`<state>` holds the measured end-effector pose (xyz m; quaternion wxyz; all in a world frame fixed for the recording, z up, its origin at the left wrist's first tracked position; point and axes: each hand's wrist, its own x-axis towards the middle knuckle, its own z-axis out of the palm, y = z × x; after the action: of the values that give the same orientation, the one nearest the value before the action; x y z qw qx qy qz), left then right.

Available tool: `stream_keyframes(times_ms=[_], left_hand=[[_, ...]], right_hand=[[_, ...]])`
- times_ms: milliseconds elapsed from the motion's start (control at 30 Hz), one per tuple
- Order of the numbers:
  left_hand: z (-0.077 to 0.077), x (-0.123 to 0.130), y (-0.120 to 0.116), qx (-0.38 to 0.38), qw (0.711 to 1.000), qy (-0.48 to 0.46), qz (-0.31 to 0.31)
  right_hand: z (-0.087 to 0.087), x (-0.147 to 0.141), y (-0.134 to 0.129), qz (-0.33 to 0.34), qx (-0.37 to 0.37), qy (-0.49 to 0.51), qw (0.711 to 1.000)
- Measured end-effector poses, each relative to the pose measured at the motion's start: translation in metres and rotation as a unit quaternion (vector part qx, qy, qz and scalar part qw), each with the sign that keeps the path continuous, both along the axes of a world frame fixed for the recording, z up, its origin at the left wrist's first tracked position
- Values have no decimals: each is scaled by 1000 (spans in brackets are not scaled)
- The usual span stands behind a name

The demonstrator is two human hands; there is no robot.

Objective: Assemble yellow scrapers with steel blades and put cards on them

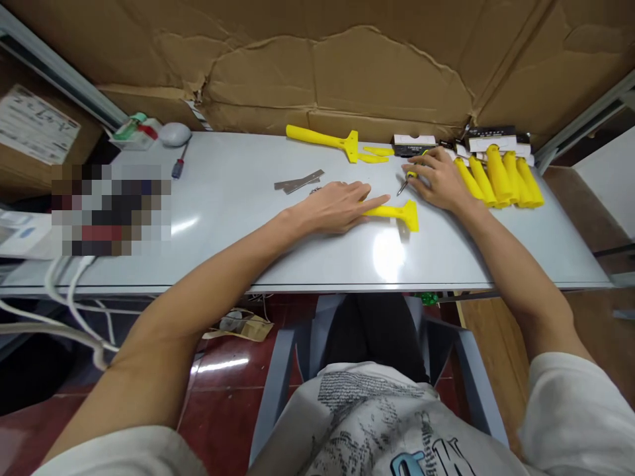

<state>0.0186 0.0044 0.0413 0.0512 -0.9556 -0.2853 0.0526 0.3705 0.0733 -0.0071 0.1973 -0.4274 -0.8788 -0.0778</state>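
My left hand (342,206) is closed on the handle of a yellow scraper (397,212), whose wide head points right on the white table (223,258). In my right hand (436,177) is a screwdriver (404,184) with a yellow handle, its metal tip angled down to the left above the scraper head. Metal blades (299,181) lie crossed just beyond my left hand, beside small dark screws mostly hidden by it. A second yellow scraper (322,139) lies farther back, with flat yellow pieces (374,155) at its right.
Several yellow handles (499,178) lie at the right, near small boxes (414,144). A cardboard sheet (317,79) stands behind the table. At the left are a mouse (174,135), another screwdriver (179,164) and white cables (74,291).
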Motion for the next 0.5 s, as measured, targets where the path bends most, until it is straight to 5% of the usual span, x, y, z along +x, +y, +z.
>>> stream_keyframes(times_ms=[100, 233, 367, 500], left_hand=[[4, -24, 26, -62, 995, -83, -6], [17, -92, 83, -100, 916, -375, 98], [13, -142, 117, -187, 906, -297, 238], [-3, -146, 119, -213, 917, -222, 254]], right_hand=[[-1, -6, -2, 3, -10, -6, 1000], [-1, -5, 2, 9, -8, 23, 1000], [-6, -3, 6, 15, 1, 51, 999], [-15, -4, 3, 30, 0, 87, 996]])
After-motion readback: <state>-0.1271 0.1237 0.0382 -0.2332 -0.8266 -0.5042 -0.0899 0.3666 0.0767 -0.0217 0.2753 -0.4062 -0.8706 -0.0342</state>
